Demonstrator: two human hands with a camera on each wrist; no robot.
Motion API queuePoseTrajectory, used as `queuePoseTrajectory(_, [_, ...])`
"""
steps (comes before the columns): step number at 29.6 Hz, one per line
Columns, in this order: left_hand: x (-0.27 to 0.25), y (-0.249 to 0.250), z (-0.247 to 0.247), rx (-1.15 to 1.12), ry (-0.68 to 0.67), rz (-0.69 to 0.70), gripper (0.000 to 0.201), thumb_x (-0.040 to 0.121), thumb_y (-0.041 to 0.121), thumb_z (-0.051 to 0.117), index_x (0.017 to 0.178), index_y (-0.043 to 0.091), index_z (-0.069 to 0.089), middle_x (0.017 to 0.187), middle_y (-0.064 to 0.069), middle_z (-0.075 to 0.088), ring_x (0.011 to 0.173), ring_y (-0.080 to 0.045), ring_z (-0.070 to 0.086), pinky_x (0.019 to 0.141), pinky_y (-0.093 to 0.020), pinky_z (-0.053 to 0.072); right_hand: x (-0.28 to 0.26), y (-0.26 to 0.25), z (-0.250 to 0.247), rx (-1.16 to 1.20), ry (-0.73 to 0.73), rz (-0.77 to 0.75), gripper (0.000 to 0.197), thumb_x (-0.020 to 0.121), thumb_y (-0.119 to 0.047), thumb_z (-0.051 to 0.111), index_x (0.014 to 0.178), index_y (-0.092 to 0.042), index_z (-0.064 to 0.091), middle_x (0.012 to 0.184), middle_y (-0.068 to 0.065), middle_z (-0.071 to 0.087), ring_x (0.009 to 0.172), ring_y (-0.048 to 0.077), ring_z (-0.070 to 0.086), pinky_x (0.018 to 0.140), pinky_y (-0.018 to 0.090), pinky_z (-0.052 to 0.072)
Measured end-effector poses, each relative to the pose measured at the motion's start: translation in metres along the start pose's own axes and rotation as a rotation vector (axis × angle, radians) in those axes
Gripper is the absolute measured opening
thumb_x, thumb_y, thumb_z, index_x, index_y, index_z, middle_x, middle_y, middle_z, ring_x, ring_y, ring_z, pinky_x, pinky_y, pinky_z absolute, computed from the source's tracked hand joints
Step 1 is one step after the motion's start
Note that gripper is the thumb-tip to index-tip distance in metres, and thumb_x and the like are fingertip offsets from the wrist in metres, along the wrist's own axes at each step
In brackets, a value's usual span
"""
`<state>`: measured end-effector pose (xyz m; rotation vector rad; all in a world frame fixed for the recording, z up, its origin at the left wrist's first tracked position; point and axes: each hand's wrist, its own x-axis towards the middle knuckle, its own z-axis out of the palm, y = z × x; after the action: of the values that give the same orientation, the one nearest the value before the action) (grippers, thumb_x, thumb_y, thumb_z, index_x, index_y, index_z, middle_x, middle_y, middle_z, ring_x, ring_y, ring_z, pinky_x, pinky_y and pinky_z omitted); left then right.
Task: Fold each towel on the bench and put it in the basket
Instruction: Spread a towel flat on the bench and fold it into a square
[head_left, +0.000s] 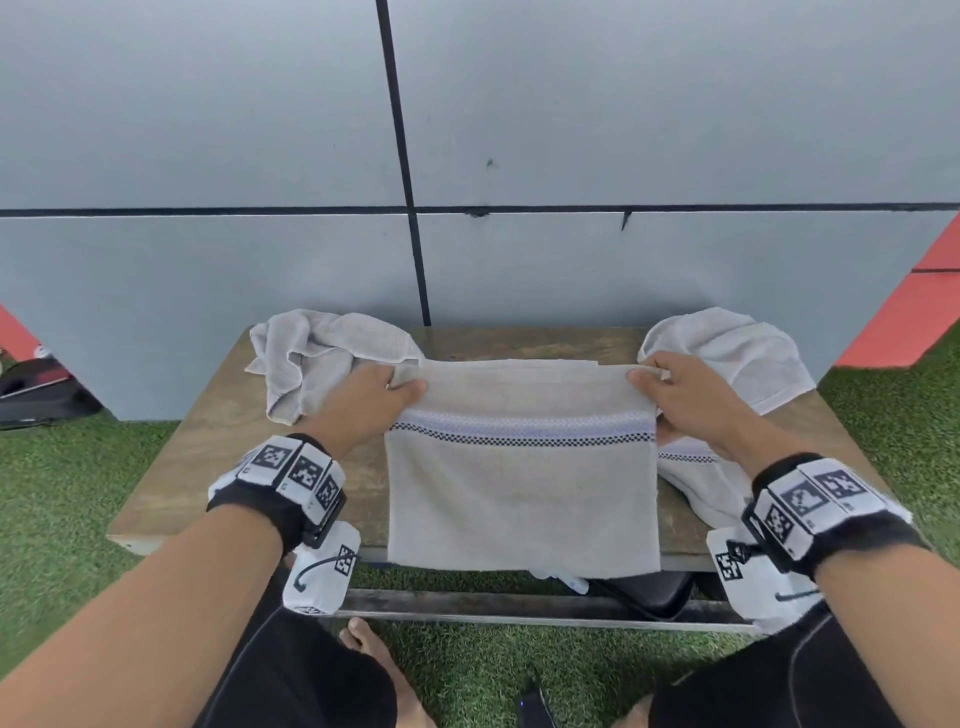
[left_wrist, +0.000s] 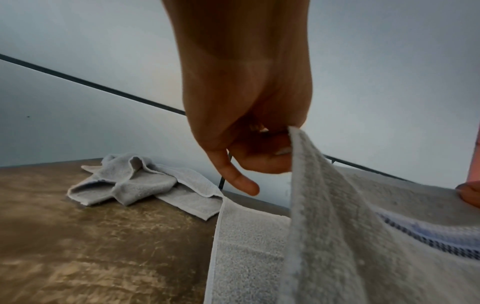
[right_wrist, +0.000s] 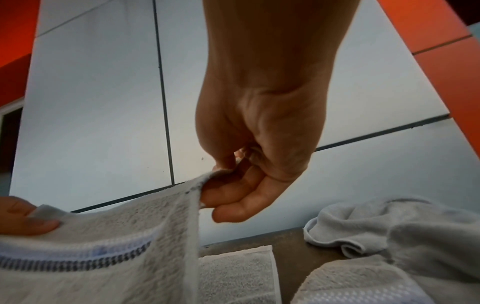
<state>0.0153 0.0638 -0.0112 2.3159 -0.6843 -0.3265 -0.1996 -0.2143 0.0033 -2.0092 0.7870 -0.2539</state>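
A beige towel with a blue and checked band lies across the middle of the wooden bench, its near edge hanging over the front. My left hand pinches its far left corner, lifted off the bench. My right hand pinches the far right corner. The left wrist view shows the left hand gripping the towel edge, with a lower layer lying flat beneath. In the right wrist view, the right hand holds the towel corner between thumb and fingers. No basket is in view.
A crumpled towel lies at the bench's back left, also seen as the crumpled towel. Another loose towel lies at the back right and down the right side. A grey panelled wall stands behind. Green turf surrounds the bench.
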Motion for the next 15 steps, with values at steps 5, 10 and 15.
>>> queuePoseTrajectory(5, [0.054,-0.009,0.016,-0.052,0.057,0.022,0.032,0.094,0.028,0.063,0.073,0.006,0.050,0.064,-0.004,0.048,0.060,-0.018,0.044,0.054,-0.031,0.032,0.064,0.003,0.014,-0.033,0.100,0.017,0.018,0.101,-0.025,0.056,0.100,-0.007,0.061,0.078,0.018,0.067,0.062,0.031,0.069,0.059,0.051,0.062])
queuePoseTrajectory(10, [0.111,-0.018,0.036,0.014,0.088,-0.024,0.036,0.093,0.029,0.062,0.070,0.009,0.042,0.064,-0.007,0.050,0.059,-0.023,0.046,0.055,-0.032,0.035,0.130,0.014,0.027,-0.260,0.139,-0.035,0.024,0.101,-0.024,0.055,0.086,-0.006,0.059,0.071,0.003,0.058,0.065,0.021,0.058,0.051,0.017,0.043])
queuePoseTrajectory(15, [0.153,-0.035,0.062,0.100,0.066,-0.043,0.022,0.093,0.028,0.064,0.090,0.007,0.058,0.077,-0.006,0.063,0.069,-0.024,0.058,0.059,-0.031,0.041,0.180,0.042,0.044,-0.413,0.131,-0.017,0.026,0.097,-0.022,0.057,0.073,-0.013,0.053,0.075,0.004,0.060,0.082,0.032,0.059,0.069,0.033,0.040])
